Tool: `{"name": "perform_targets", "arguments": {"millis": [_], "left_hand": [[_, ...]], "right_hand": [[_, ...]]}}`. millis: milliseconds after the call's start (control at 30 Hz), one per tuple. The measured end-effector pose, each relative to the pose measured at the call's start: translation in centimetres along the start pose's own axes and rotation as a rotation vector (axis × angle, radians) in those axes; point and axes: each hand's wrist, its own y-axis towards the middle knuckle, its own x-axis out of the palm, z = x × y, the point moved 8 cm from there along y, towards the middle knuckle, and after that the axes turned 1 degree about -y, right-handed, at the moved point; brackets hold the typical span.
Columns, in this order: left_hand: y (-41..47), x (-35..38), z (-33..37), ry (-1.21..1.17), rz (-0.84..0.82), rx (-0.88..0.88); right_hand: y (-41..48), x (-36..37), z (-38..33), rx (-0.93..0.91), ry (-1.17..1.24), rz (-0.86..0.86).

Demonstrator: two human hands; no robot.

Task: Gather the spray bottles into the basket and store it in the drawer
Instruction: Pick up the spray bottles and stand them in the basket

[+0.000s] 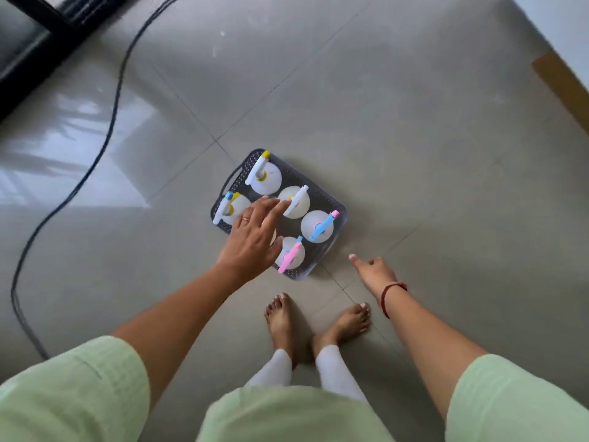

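A dark grey perforated basket stands on the tiled floor in front of my feet. Several white spray bottles stand upright inside it: one with a yellow-tipped trigger at the far end, one with a blue and pink trigger on the right, one with a pink trigger nearest me. My left hand hovers over the basket's near left part, fingers spread, holding nothing, and hides part of the contents. My right hand hangs to the right of the basket, fingers loosely curled, empty.
A black cable snakes across the floor on the left. A dark-framed glass door fills the top left corner. A white wall with a wooden strip runs along the right. My bare feet stand just behind the basket.
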Motion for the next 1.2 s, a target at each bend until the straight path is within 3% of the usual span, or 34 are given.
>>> {"name": "perform_targets", "arguments": {"millis": [133, 367, 600, 767, 933, 1067, 1200], "left_hand": [[2.4, -2.4, 1.0, 0.049, -0.002, 0.009], [6.4, -0.1, 1.1, 0.117, -0.189, 0.173], [8.1, -4.7, -3.4, 0.101, -0.142, 0.192], [9.8, -5.9, -9.2, 0.044, -0.072, 0.014], [7.7, -2.7, -15.3, -0.051, -0.121, -0.393], [4.0, 1.5, -18.1, 0.177, -0.334, -0.386], [3.1, 4.6, -19.1, 0.278, -0.385, -0.312]], "right_hand": [[-1.7, -1.4, -2.1, -0.019, 0.077, 0.054], [-0.5, -0.7, -0.1, 0.176, 0.145, 0.153], [-2.3, 3.1, -1.7, 0.212, 0.323, 0.164], [-1.5, 2.8, -5.6, 0.084, 0.468, 0.337], [-3.6, 3.1, -8.4, 0.016, 0.415, 0.519], [-5.6, 9.2, -11.4, -0.128, 0.173, 0.269], [-5.6, 16.0, -13.9, -0.190, 0.028, 0.087]]}}
